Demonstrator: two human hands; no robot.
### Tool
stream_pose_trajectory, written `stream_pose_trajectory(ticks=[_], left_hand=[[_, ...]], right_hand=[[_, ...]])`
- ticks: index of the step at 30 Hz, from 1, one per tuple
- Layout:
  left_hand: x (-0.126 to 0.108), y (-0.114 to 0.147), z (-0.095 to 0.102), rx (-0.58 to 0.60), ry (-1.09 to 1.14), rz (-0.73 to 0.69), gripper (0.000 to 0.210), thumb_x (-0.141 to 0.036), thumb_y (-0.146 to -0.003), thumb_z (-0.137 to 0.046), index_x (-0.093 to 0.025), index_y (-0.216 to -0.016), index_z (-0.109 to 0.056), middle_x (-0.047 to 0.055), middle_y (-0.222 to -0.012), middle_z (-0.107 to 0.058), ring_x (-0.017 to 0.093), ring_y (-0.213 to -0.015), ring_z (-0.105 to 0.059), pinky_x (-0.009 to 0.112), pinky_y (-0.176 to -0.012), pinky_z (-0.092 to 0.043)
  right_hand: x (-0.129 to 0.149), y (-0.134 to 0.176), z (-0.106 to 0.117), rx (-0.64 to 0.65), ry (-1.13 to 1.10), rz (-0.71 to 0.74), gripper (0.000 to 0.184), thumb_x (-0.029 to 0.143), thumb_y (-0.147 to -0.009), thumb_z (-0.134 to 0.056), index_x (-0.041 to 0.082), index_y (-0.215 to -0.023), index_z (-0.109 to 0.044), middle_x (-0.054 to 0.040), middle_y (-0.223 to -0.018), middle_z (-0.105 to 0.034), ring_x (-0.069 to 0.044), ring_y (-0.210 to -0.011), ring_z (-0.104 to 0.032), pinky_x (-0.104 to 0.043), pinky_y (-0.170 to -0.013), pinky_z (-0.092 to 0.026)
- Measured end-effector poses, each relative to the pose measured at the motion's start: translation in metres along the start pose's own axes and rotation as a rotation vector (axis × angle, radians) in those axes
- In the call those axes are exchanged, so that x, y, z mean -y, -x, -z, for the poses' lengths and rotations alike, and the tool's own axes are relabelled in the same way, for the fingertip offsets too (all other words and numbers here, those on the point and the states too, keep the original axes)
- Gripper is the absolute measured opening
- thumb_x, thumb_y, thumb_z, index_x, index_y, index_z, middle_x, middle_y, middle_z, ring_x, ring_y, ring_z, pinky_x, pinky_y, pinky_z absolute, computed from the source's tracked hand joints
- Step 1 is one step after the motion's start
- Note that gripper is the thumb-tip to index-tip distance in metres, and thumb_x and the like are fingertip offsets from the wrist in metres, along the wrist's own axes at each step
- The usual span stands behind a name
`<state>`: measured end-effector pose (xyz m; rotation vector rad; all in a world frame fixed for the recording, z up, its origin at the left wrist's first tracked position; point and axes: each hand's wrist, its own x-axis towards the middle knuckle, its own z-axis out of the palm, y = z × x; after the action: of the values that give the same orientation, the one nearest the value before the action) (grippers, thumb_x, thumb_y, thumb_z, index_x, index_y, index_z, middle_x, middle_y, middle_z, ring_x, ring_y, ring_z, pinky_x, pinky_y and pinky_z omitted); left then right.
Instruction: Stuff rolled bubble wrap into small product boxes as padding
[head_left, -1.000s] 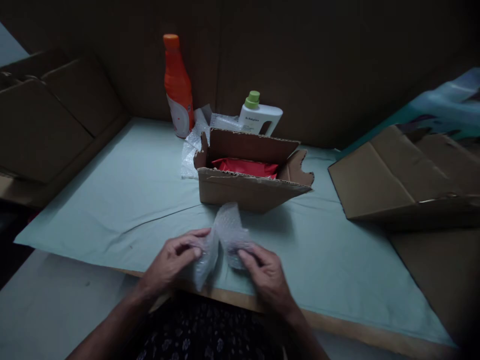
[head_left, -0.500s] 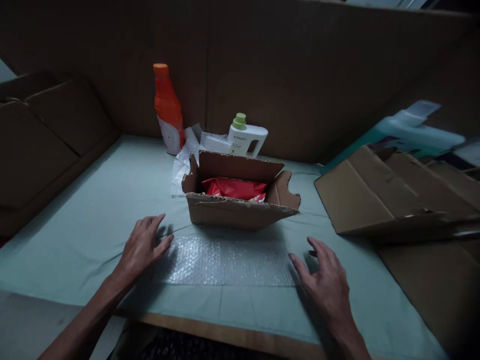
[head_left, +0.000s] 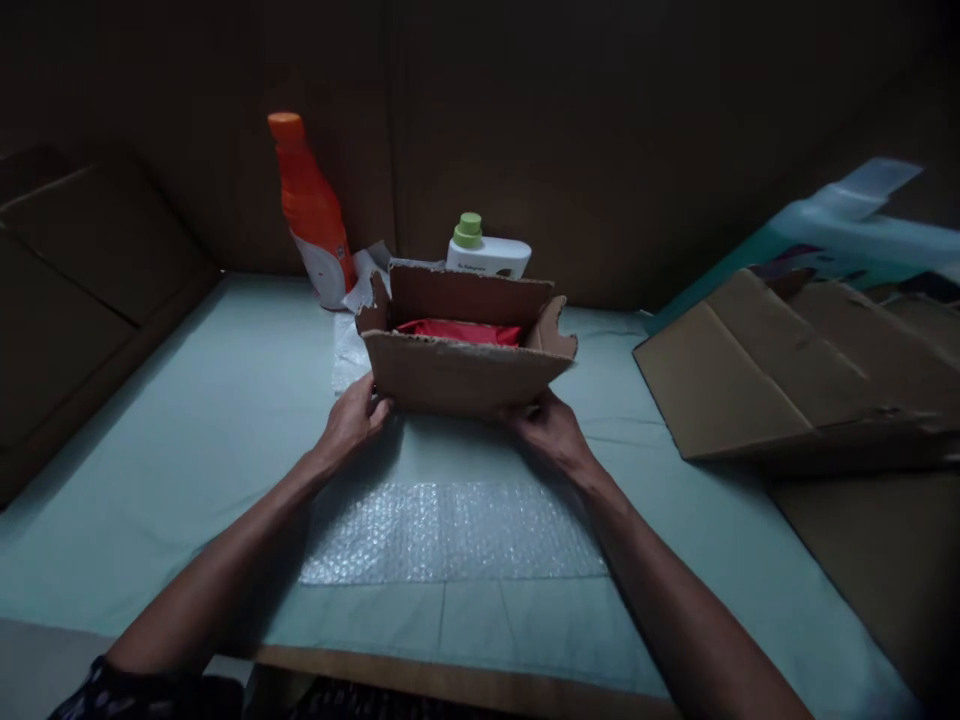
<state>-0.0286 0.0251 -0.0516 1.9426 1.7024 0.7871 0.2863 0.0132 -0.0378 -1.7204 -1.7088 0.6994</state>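
Note:
Between my two hands is an open cardboard box (head_left: 465,375) with ragged flaps, and a red packet (head_left: 465,330) shows inside it. My left hand (head_left: 352,420) grips the box's lower left corner, the thumb in front and the other fingers partly hidden. At the lower right, my right hand (head_left: 551,430) is closed on the box, its fingertips tucked at the bottom edge. The box looks slightly raised off the cloth. Flat on the table in front of it lies a sheet of bubble wrap (head_left: 450,535).
Behind the box stand an orange bottle (head_left: 311,210) and a white bottle with a green cap (head_left: 487,255), beside more bubble wrap (head_left: 349,350). A cardboard box (head_left: 757,370) and a teal jug (head_left: 817,240) are at the right. Cardboard (head_left: 67,300) borders the left side.
Both hands have moved forward and inward from beside the bubble wrap and taken hold of the box. The box has shifted slightly up and away from the front sheet.

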Motion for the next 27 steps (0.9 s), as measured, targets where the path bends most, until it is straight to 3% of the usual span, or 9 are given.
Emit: stream_pose_trajectory(ticks=[3, 6, 10, 12, 15, 17, 20, 24, 27], left_hand=[[0.003, 0.026, 0.004, -0.105, -0.064, -0.051, 0.060, -0.027, -0.089, -0.058, -0.013, -0.145, -0.045, 0.020, -0.123, -0.066, 0.033, -0.109, -0.065, 0.049, -0.090, -0.054], [-0.008, 0.081, -0.005, -0.154, -0.168, -0.288, 0.058, -0.028, -0.095, -0.055, -0.019, -0.150, -0.040, 0.017, -0.133, -0.063, 0.031, -0.121, -0.060, 0.051, -0.101, -0.051], [-0.023, 0.141, -0.032, 0.114, -0.256, -0.575, 0.060, -0.027, -0.098, -0.050, -0.014, -0.154, -0.033, 0.019, -0.150, -0.053, 0.031, -0.141, -0.047, 0.049, -0.114, -0.043], [-0.016, 0.154, -0.033, 0.220, -0.331, -0.615, 0.067, -0.036, -0.098, -0.052, -0.013, -0.157, -0.028, 0.019, -0.155, -0.048, 0.033, -0.145, -0.043, 0.052, -0.117, -0.038], [0.013, 0.161, -0.014, 0.285, -0.432, -0.533, 0.066, -0.045, -0.099, -0.051, -0.025, -0.158, -0.029, 0.013, -0.164, -0.037, 0.032, -0.151, -0.036, 0.055, -0.122, -0.029], [0.033, 0.164, 0.003, 0.241, -0.464, -0.433, 0.058, -0.042, -0.101, -0.048, -0.030, -0.156, -0.035, 0.011, -0.165, -0.035, 0.032, -0.152, -0.033, 0.056, -0.122, -0.028], [0.049, 0.170, 0.018, 0.081, -0.498, -0.235, 0.056, -0.044, -0.100, -0.044, -0.019, -0.149, -0.044, 0.019, -0.161, -0.040, 0.037, -0.151, -0.033, 0.059, -0.119, -0.031], [0.049, 0.172, 0.012, -0.058, -0.485, -0.075, 0.053, -0.051, -0.093, -0.050, -0.011, -0.127, -0.058, 0.025, -0.151, -0.047, 0.043, -0.147, -0.036, 0.062, -0.114, -0.036], [0.043, 0.171, 0.005, -0.098, -0.401, -0.121, 0.024, -0.038, -0.089, -0.055, -0.017, -0.099, -0.065, 0.021, -0.145, -0.054, 0.042, -0.143, -0.040, 0.060, -0.109, -0.041]], right_hand=[[-0.006, 0.022, 0.004, -0.107, 0.090, 0.080, 0.045, 0.041, -0.085, -0.060, 0.015, -0.122, -0.065, -0.0152, -0.108, -0.076, -0.030, -0.091, -0.071, -0.044, -0.080, -0.055], [0.001, 0.070, -0.015, -0.188, 0.232, 0.285, 0.036, 0.034, -0.094, -0.054, 0.016, -0.123, -0.066, -0.0155, -0.116, -0.074, -0.031, -0.105, -0.069, -0.050, -0.091, -0.053], [0.023, 0.124, -0.061, 0.130, 0.302, 0.597, 0.039, 0.019, -0.093, -0.054, 0.017, -0.132, -0.062, -0.0149, -0.139, -0.065, -0.028, -0.127, -0.059, -0.049, -0.104, -0.049], [0.017, 0.140, -0.067, 0.231, 0.342, 0.645, 0.047, 0.020, -0.093, -0.057, 0.017, -0.139, -0.058, -0.0145, -0.148, -0.057, -0.028, -0.137, -0.052, -0.049, -0.110, -0.045], [-0.022, 0.155, -0.036, 0.178, 0.434, 0.527, 0.046, 0.027, -0.098, -0.053, 0.021, -0.144, -0.055, -0.0126, -0.152, -0.054, -0.029, -0.140, -0.049, -0.053, -0.111, -0.043], [-0.052, 0.160, -0.003, 0.064, 0.489, 0.358, 0.042, 0.033, -0.101, -0.047, 0.023, -0.139, -0.061, -0.0129, -0.147, -0.059, -0.031, -0.136, -0.053, -0.054, -0.106, -0.045], [-0.073, 0.156, 0.033, -0.062, 0.518, 0.207, 0.041, 0.039, -0.101, -0.045, 0.021, -0.131, -0.066, -0.0136, -0.139, -0.065, -0.032, -0.129, -0.058, -0.053, -0.103, -0.046], [-0.063, 0.131, 0.029, -0.005, 0.497, 0.167, 0.046, 0.045, -0.093, -0.055, 0.018, -0.128, -0.065, -0.0167, -0.145, -0.059, -0.034, -0.130, -0.056, -0.053, -0.103, -0.045], [-0.048, 0.122, 0.016, 0.056, 0.425, 0.205, 0.027, 0.040, -0.088, -0.058, 0.018, -0.099, -0.070, -0.0173, -0.137, -0.064, -0.034, -0.125, -0.059, -0.052, -0.100, -0.048]])
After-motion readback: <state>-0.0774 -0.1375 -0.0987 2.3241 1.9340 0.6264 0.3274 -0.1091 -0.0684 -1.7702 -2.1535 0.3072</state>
